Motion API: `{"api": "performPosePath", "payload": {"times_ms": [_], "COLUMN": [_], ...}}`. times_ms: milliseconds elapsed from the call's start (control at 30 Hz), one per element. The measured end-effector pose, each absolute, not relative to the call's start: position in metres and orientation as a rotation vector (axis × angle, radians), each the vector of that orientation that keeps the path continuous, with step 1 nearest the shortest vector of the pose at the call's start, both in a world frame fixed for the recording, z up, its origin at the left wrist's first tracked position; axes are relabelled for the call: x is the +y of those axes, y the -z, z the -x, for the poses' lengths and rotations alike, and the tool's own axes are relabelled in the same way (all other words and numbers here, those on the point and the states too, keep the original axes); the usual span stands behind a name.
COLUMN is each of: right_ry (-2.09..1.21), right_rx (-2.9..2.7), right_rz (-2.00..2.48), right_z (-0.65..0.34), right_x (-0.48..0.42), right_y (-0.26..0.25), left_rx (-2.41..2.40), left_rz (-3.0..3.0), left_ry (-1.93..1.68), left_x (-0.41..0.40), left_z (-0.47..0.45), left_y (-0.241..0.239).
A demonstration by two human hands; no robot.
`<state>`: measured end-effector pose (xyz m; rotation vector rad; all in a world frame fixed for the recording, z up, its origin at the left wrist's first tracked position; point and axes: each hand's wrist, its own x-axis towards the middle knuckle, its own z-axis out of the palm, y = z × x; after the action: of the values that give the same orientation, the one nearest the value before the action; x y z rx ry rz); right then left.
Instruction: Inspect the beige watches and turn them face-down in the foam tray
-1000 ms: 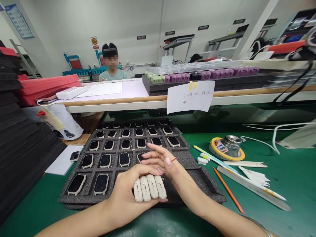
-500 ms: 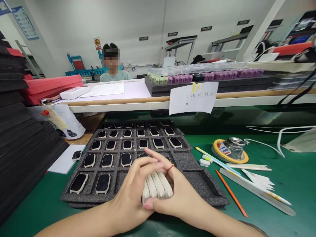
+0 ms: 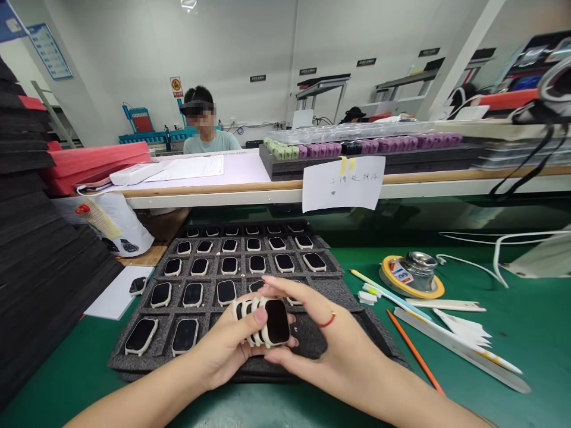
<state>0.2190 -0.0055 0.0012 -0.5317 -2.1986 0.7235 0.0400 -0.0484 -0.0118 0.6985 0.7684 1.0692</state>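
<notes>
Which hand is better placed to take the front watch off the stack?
Right, most likely. The right hand has fingers above and a thumb below the front watch, which sits at its end of the stack. The left hand cradles the stack from the other side, thumb on top.

The left hand point(image 3: 222, 352) and right hand point(image 3: 332, 348) hide much of the held watch cases point(image 3: 270, 321); the paper note point(image 3: 341, 183) is unreadable.

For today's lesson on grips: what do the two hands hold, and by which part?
A stack of cream watch cases, held by its edges: left hand with thumb across the rims, right hand around the ends.
</notes>
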Motion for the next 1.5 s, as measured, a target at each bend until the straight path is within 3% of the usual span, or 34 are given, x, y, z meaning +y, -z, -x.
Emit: {"api": "performPosePath", "payload": {"times_ms": [733,1067,1500], "right_ry": [-1.034,-0.841,-0.926], "right_rx": [-2.017,-1.935,-1.905], "right_rz": [0.550,0.500,0.559], "right_z": [-0.207,-0.210,-0.212], "right_x": [0.010,0.010,0.010], "right_y": [0.022,0.027,0.025], "left_rx": [0.748,0.734,0.794], "left_rz": [-0.590,-0.947,-1.187], "left_ry": [-1.010,-1.035,-0.974], "left_x": [-0.053,-0.056,-0.057], "left_z": [-0.046,-0.040,-0.038], "left_y": [0.001,0.008,0.011]}}
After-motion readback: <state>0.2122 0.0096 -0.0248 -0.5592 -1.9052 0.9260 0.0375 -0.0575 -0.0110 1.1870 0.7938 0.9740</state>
